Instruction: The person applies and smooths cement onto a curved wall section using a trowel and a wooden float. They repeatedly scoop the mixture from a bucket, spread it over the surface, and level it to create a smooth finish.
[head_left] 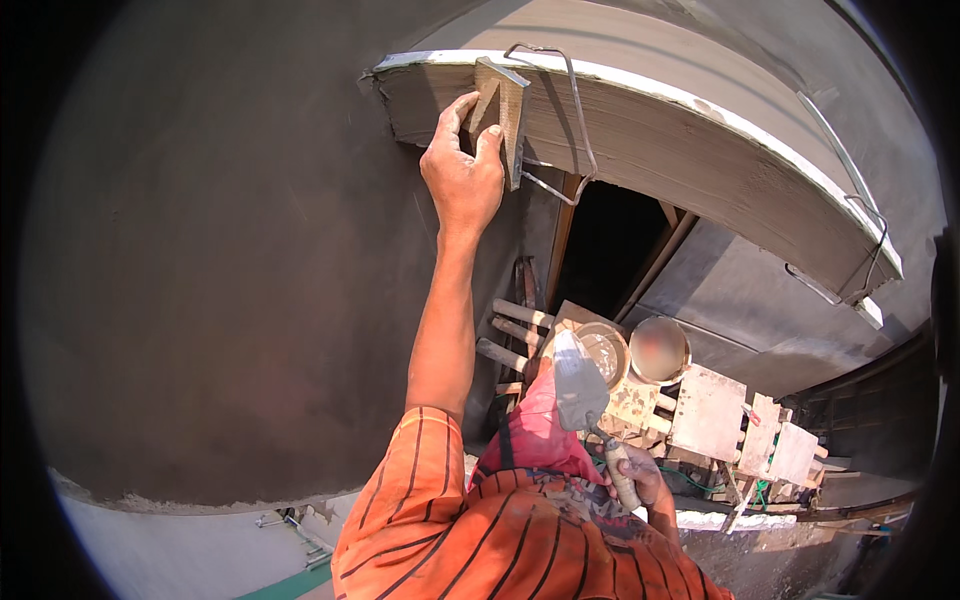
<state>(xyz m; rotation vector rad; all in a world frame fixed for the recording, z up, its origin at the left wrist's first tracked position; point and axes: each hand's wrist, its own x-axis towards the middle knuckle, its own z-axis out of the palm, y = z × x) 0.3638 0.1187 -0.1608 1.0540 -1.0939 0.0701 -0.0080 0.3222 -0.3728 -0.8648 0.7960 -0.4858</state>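
Note:
My left hand (463, 170) reaches up and grips a small wooden float-like block (512, 115) with a thin grey face, between thumb and fingers. The block is at the left end of a plastered ledge (640, 140), against its front face. Low in front of my body, my right hand (648, 478) is wrapped round the handle of a trowel (580, 385). Its grey, mortar-smeared blade points up and away. A bent metal rod clamp (580, 110) hooks over the ledge just right of the block.
Below stand a bucket (604, 352) of greyish mix and a second round bucket (660, 350). Planks (708, 412) on poles form a scaffold at the right. A second rod clamp (878, 240) grips the ledge's far right end. Grey plastered wall (220, 260) fills the left; a dark opening (610, 245) lies under the ledge.

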